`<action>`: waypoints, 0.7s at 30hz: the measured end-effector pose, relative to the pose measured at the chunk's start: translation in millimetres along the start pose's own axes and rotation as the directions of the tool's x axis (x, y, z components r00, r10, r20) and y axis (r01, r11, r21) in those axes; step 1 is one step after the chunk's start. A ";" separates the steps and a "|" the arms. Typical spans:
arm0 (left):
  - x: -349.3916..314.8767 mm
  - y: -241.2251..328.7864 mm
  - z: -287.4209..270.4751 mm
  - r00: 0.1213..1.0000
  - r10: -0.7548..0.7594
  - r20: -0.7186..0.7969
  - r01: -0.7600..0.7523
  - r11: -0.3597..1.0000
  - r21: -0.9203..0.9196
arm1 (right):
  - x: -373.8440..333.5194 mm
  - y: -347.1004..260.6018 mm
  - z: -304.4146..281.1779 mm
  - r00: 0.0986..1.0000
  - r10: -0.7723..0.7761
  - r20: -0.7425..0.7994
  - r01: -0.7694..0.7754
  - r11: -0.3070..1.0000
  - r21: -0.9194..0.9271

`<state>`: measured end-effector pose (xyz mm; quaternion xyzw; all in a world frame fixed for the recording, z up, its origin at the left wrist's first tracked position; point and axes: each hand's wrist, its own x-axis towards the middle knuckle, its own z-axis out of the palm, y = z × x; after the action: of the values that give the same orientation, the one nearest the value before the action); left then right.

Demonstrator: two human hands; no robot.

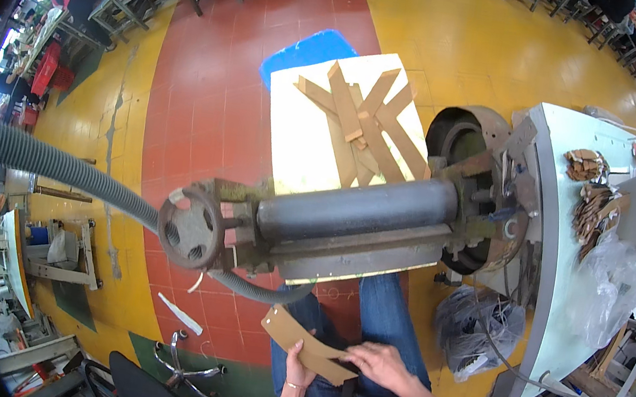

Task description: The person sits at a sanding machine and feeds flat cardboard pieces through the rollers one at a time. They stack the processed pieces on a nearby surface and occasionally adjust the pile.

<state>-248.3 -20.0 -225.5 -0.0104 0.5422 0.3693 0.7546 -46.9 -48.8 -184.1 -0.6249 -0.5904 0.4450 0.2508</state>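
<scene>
Over my lap, my left hand (300, 367) grips a tan curved piece of leather-like sheet (291, 332), thumb on top. A second tan flap (326, 369) shows beneath it; I cannot tell whether it is a separate piece. My right hand (383, 365) has its fingers pinched at the right end of the tan piece. Ahead of my knees stands a machine with a dark horizontal roller (360, 212). Beyond the roller, several long tan strips (367, 121) lie crossed over one another on a pale board (285, 131).
A handwheel (191, 227) and grey ribbed hose (68, 166) flank the roller's left. On the right, a pale table (554, 251) carries bundled brown pieces (594, 212) and clear plastic (607, 289). A plastic bag (476, 329) sits below. A chair base (182, 368) stands at lower left.
</scene>
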 end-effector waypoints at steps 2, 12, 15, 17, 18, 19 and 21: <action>-0.8 -4.6 -4.4 0.996 0.082 0.044 -0.083 0.996 0.027 | 1.3 3.3 -10.1 0.995 -0.069 -0.075 0.070 0.997 0.014; -7.7 -6.7 -25.1 0.910 0.187 0.369 -0.153 0.981 -0.119 | -12.3 23.6 0.8 0.790 0.607 -0.087 -0.285 0.490 0.823; -9.7 -4.6 -24.6 0.897 0.213 0.388 -0.141 0.968 -0.205 | -19.0 25.2 3.6 0.814 0.569 -0.118 -0.254 0.531 0.809; -11.3 -2.0 -23.9 0.893 0.210 0.397 -0.125 0.965 -0.229 | -19.2 22.9 4.6 0.811 0.580 -0.075 -0.283 0.502 0.817; -12.1 -1.0 -23.5 0.888 0.209 0.409 -0.115 0.963 -0.243 | -15.8 21.4 4.2 0.827 0.560 -0.049 -0.275 0.479 0.834; -13.0 -0.2 -23.3 0.876 0.215 0.432 -0.113 0.962 -0.250 | -9.8 19.0 5.3 0.818 0.569 -0.081 -0.277 0.515 0.811; -13.1 -0.8 -21.6 0.869 0.182 0.461 -0.058 0.961 -0.270 | 8.4 16.1 4.2 0.829 0.552 -0.085 -0.283 0.546 0.788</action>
<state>-267.2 -36.7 -223.9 0.0218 0.2869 0.4714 0.8337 -42.9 -44.5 -201.8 -0.6525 -0.1351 0.5849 0.4624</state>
